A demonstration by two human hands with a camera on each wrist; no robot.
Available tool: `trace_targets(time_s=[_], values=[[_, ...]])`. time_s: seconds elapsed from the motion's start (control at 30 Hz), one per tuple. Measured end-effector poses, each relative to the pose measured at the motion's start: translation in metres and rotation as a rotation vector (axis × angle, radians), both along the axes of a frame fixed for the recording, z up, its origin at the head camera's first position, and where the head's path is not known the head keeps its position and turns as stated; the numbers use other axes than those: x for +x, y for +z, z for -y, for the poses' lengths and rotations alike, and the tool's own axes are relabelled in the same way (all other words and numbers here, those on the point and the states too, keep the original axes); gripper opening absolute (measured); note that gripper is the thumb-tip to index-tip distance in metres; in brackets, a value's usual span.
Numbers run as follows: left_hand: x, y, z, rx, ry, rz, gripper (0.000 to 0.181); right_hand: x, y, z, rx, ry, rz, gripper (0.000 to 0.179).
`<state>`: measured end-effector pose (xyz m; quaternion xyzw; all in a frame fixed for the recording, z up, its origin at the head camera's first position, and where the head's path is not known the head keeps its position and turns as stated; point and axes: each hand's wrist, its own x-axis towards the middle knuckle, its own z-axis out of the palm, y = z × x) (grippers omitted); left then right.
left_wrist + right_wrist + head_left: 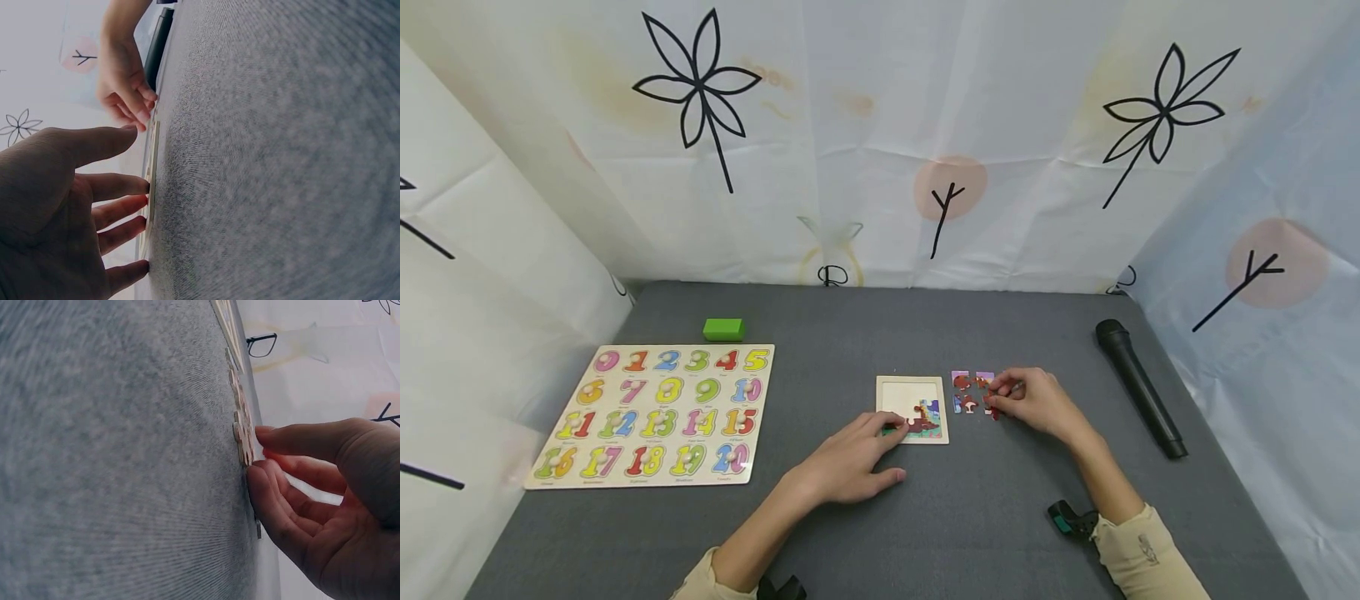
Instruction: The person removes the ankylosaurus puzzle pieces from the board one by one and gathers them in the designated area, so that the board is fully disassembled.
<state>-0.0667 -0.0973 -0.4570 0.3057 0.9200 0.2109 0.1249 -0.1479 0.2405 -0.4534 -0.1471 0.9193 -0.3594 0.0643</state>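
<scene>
A small square wooden puzzle tray (pixel 910 385) lies on the table, with a few coloured pieces (pixel 925 421) fitted at its lower right. My left hand (pixel 857 458) rests on the tray's lower left, its fingers spread and fingertips touching it. To the tray's right lie several loose jigsaw pieces (pixel 961 381) with purple, blue and reddish-brown printing. My right hand (pixel 1037 404) is over the right side of this group and pinches a reddish jigsaw piece (pixel 994 412) between thumb and fingers, low at the table. Its fingers partly hide that piece.
On the left lies a wooden number board (pixel 647 408), with a green block (pixel 723 329) behind it. A black microphone (pixel 1141 387) lies at the right. White printed cloth (pixel 880 125) hangs around the grey table (pixel 820 333).
</scene>
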Motion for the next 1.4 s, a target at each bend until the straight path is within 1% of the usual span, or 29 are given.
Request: trace_targets(time_s=[0.3, 0.53, 0.73, 0.87, 0.97, 1.1, 1.27, 1.4], values=[[0.0, 0.001, 0.0, 0.008, -0.004, -0.006, 0.063, -0.001, -0.001, 0.015, -0.104, 0.065, 0.048, 0.015], [0.0, 0.0, 0.0, 0.008, -0.005, -0.009, 0.063, 0.0, -0.008, 0.034, -0.209, 0.121, 0.072, 0.017], [0.0, 0.001, -0.001, 0.006, -0.004, -0.005, 0.064, 0.0, -0.008, 0.051, -0.275, 0.177, 0.119, 0.02], [0.0, 0.001, -0.001, 0.001, -0.003, -0.007, 0.064, -0.001, -0.008, 0.062, -0.248, 0.229, 0.106, 0.024], [0.0, 0.0, 0.0, -0.003, -0.004, -0.009, 0.064, -0.002, -0.01, 0.069, -0.194, 0.266, 0.062, 0.027], [0.0, 0.0, 0.0, -0.003, -0.007, -0.011, 0.064, -0.003, -0.011, 0.076, -0.132, 0.287, 0.025, 0.031], [0.0, 0.0, 0.0, 0.0, -0.013, -0.017, 0.064, -0.005, -0.01, 0.081, -0.061, 0.308, 0.008, 0.026], [0.0, 0.001, 0.0, -0.002, -0.014, -0.019, 0.064, -0.007, -0.009, 0.083, -0.032, 0.322, 0.015, 0.02]])
